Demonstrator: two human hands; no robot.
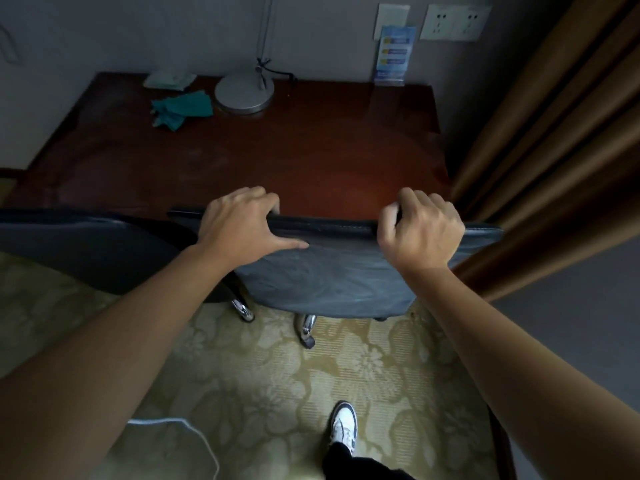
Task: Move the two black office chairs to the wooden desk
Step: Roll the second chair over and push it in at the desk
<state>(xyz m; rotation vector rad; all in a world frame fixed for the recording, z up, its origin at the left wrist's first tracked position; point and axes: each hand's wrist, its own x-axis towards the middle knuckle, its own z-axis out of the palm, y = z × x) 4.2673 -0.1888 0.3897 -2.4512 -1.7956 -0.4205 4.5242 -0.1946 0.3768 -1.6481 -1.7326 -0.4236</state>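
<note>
Seen from above, looking down over two bare forearms. Left hand (242, 223) gripping the top edge of a black office chair (332, 271), fingers curled over the far side, thumb stretched flat along the backrest's near face. Right hand (420, 228) clenched round the same top edge further right, knuckles up. Backrest dark, leather-like, slightly shiny and creased, with a stitched seam along its upper rim; chrome legs and a dark caster (308, 341) showing beneath it on the floor. Chair pushed up against the near edge of the reddish-brown wooden table (259, 157), seat hidden from view. Second black chair (86, 247) just to the left, also at the table's near edge, its backrest overlapping behind the first.

On the table, near the wall: round grey lamp base (244, 93), crumpled teal cloth (181, 109), pale packet (169, 79), blue leaflet stand (393, 55). Brown curtain (554, 133) at right. Patterned beige carpet (259, 393) below, with a white cable (194, 431) and one white sneaker (343, 426).
</note>
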